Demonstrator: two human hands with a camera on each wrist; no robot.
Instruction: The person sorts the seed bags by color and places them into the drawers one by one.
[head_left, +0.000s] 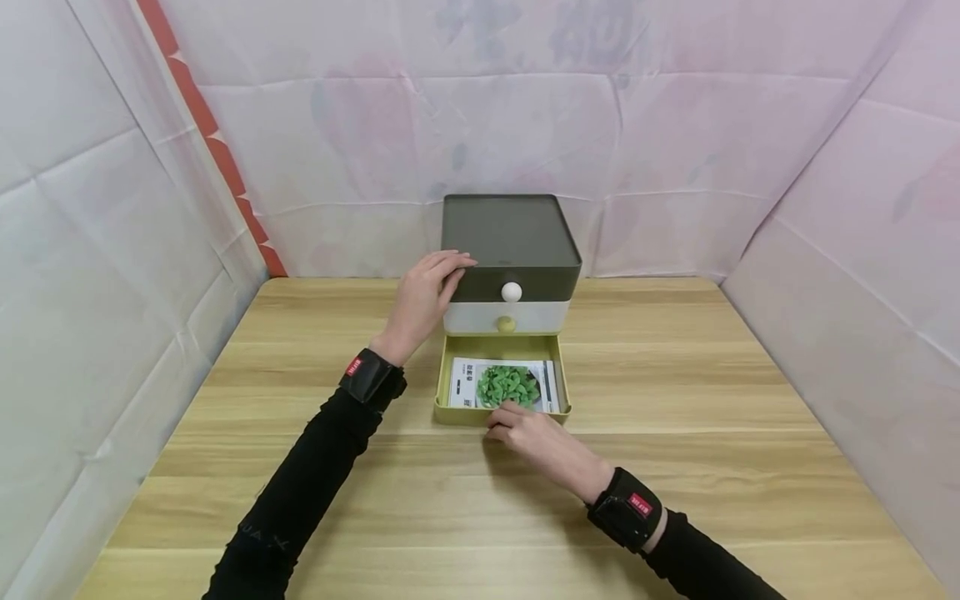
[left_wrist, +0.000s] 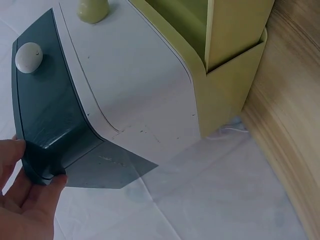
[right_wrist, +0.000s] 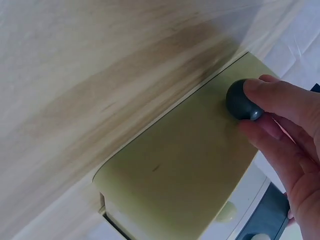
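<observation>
Left hand [head_left: 420,304] laid with straight fingers on the top front corner of the drawer box [head_left: 510,242] near the counter's [head_left: 675,467] far edge. Right hand [head_left: 536,437] pinched on the dark knob [right_wrist: 241,100] of the open bottom drawer [head_left: 501,414]. Inside, one seed packet [head_left: 505,385], flat. Likely risks: box sliding if steadying slackens; packet corner jamming under the middle drawer [head_left: 506,317].

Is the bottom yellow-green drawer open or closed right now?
Open. The bottom drawer juts out past the two above it, showing a seed packet lying inside, while the right hand pinches its dark knob.
</observation>
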